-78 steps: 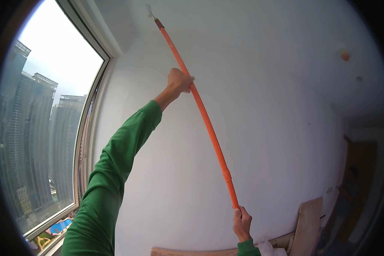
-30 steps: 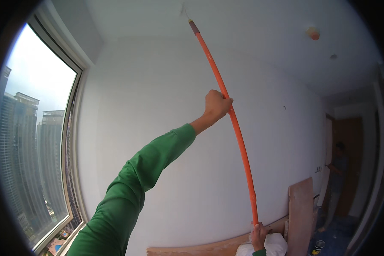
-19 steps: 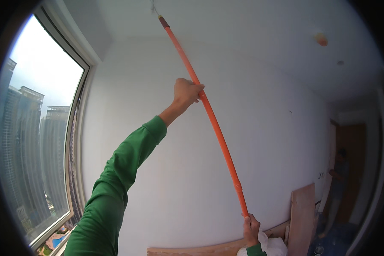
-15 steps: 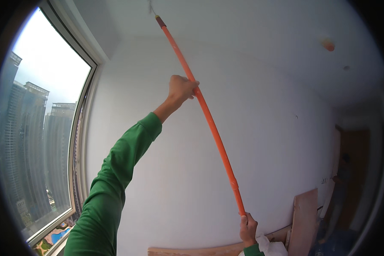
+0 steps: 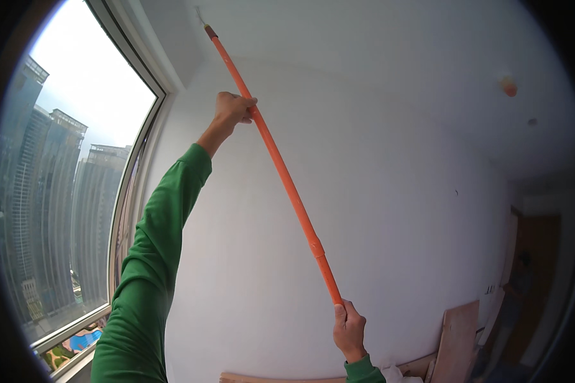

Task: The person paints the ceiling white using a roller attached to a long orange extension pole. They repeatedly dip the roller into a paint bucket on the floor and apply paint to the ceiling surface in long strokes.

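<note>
A long orange extension pole [image 5: 284,172] slants across the view, its top leaning left toward the ceiling. My left hand [image 5: 234,108], raised on an outstretched green-sleeved arm, grips its upper part. Lower down, the pole's bottom end is wrapped by my right hand [image 5: 349,329]. Past the dark brown collar [image 5: 211,32] at the top, a thin metal rod [image 5: 200,17] reaches up near the ceiling's left edge. What the rod carries is too faint to make out against the pale ceiling.
On the left stands a large window [image 5: 89,159] with tall buildings outside. A pale wall [image 5: 390,210] faces me. Wooden boards [image 5: 457,341] lean at its lower right, near a white bag [image 5: 393,375]. An orange fitting [image 5: 508,85] is on the ceiling. Another person [image 5: 517,293] stands by the doorway.
Both hands have moved left with the pole, the left one also higher. The pole's top end has shifted left toward the window side, and the right hand has risen.
</note>
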`<state>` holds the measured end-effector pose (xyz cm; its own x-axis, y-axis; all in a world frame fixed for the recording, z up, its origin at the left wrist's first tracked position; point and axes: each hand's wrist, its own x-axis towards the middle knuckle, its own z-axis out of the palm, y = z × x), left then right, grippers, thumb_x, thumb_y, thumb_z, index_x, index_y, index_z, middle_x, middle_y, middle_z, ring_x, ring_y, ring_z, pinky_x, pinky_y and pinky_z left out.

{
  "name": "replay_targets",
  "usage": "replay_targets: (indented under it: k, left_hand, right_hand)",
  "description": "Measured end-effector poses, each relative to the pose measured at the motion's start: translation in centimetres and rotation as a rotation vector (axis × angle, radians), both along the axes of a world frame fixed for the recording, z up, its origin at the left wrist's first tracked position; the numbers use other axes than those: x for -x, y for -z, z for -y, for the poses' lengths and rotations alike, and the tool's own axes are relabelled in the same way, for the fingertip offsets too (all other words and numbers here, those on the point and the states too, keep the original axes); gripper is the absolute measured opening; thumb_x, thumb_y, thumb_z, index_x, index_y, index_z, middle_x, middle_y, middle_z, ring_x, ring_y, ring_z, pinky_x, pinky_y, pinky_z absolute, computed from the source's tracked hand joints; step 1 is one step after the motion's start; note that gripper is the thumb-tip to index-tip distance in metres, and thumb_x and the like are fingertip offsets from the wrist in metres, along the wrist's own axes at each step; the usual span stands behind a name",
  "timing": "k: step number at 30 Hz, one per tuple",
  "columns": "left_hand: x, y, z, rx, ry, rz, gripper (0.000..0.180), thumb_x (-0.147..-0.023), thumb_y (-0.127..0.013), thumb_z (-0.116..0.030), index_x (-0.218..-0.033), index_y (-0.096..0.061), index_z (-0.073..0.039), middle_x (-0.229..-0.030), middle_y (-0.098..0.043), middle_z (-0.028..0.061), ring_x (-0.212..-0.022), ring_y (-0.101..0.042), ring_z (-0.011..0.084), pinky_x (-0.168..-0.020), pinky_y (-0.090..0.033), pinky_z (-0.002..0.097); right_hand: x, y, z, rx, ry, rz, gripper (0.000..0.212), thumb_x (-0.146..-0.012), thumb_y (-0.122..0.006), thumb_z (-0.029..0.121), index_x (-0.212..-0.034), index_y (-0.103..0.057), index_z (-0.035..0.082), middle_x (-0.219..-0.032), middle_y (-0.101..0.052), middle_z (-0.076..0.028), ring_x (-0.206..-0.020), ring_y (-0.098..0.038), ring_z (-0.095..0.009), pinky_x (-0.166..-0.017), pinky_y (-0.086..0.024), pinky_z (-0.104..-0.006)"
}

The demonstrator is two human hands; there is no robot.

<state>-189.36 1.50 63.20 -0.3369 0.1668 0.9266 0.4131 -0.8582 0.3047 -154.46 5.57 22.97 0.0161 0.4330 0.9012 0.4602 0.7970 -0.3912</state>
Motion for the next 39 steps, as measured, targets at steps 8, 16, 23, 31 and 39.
replay_targets:
  k: [8, 16, 23, 31, 39]
  left_hand:
    - [0.2, -0.3, 0.6, -0.059, 0.03, 0.027, 0.024, -0.084, -0.071, -0.01, -0.082, -0.066, 0.013, -0.074, -0.068, 0.0199, -0.062, -0.07, 0.024, -0.054, -0.06, 0.0305]
    - [-8.8, 1.4, -2.8, -0.024, 0.042, -0.025, 0.022, -0.082, -0.069, -0.008, -0.071, -0.067, 0.011, -0.068, -0.067, 0.0174, -0.057, -0.069, 0.023, -0.05, -0.059, 0.0289]
    - [-18.3, 3.3, -4.5, 0.043, 0.094, -0.091, 0.026, -0.084, -0.069, -0.011, -0.066, -0.065, 0.008, -0.064, -0.066, 0.0161, -0.054, -0.068, 0.0226, -0.048, -0.058, 0.0293]
    - [-26.3, 7.2, -6.9, 0.159, 0.264, -0.239, 0.022, -0.08, -0.069, -0.01, -0.068, -0.064, 0.009, -0.062, -0.065, 0.0151, -0.05, -0.065, 0.0217, -0.046, -0.054, 0.029]
    - [-21.7, 13.9, -3.7, 0.313, 0.68, -0.18, 0.024, -0.082, -0.063, -0.01, -0.091, -0.065, 0.012, -0.081, -0.069, 0.0205, -0.067, -0.07, 0.0296, -0.064, -0.059, 0.0373]
  right_hand:
    - [-0.1, -0.8, 1.5, -0.019, 0.009, 0.0, 0.027, -0.101, -0.052, 0.026, -0.107, -0.065, 0.002, -0.06, -0.058, -0.011, -0.048, -0.056, -0.025, -0.048, -0.043, -0.036]
    - [-6.2, 3.3, -0.4, 0.096, -0.043, -0.135, 0.033, -0.101, -0.051, 0.028, -0.106, -0.066, -0.001, -0.059, -0.048, -0.002, -0.052, -0.045, -0.011, -0.05, -0.038, -0.0295]
    - [-13.0, 7.5, -1.7, 0.129, 0.022, -0.256, 0.031, -0.097, -0.051, 0.023, -0.105, -0.067, -0.002, -0.059, -0.047, 0.0, -0.053, -0.042, -0.009, -0.05, -0.036, -0.0291]
    - [-17.4, 15.5, -1.5, 0.206, 0.07, -0.329, 0.042, -0.103, -0.049, 0.036, -0.104, -0.066, -0.003, -0.062, -0.044, 0.004, -0.054, -0.039, -0.005, -0.05, -0.031, -0.0244]
    - [-14.2, 19.5, 7.0, 0.493, -0.291, -0.516, 0.031, -0.101, -0.053, 0.032, -0.09, -0.065, 0.006, -0.063, -0.047, 0.003, -0.057, -0.042, -0.006, -0.05, -0.032, -0.023]
